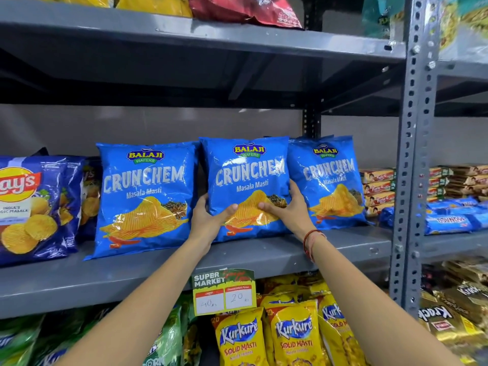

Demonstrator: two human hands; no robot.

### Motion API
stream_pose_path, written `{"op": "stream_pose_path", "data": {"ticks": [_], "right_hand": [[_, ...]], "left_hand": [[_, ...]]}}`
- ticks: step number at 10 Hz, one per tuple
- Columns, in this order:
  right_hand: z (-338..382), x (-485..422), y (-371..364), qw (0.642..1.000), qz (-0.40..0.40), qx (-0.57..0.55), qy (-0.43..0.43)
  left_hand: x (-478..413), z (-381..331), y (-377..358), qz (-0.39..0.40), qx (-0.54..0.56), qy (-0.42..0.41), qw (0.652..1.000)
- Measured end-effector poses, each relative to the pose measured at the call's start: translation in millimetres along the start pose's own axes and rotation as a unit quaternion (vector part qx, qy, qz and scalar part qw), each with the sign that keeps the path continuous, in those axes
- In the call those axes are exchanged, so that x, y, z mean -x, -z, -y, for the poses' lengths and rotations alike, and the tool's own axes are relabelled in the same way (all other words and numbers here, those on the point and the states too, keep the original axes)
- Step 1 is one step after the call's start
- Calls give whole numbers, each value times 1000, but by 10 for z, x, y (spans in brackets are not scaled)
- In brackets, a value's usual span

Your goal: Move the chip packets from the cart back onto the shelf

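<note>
Currently on the grey shelf [343, 249], left to right: Lay's packet [29, 207]; blue Crunchem packet [145, 196]; middle Crunchem packet [248, 186], upright, pinched low between left hand [208, 217] and right hand [293, 210], thumbs on its face; a third Crunchem packet [330, 180] just beside. Step in hand, by judgement: seating the middle packet. Next move calls for letting go without tipping it, then returning to the cart, which is out of view.

Both arms were stretched forward and up. The left hand [208, 217] and right hand [289, 210] were closed on a packet's lower sides.
</note>
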State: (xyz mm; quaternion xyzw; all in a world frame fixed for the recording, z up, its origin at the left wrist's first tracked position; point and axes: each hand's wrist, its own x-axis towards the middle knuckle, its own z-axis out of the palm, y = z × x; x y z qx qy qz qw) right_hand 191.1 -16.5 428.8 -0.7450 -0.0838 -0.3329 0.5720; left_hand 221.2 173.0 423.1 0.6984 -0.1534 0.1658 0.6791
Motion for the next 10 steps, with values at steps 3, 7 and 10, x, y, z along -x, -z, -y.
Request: {"op": "stream_pose_path", "data": {"ticks": [3, 7, 10], "right_hand": [[-116, -13, 2, 999, -5, 28, -18], [264, 274, 38, 988, -113, 88, 53], [1353, 878, 647, 963, -190, -75, 174]], "left_hand": [[16, 25, -52, 7, -17, -2, 1000], [335, -135, 101, -107, -219, -224, 944], [128, -305, 301, -163, -447, -347, 808]]}}
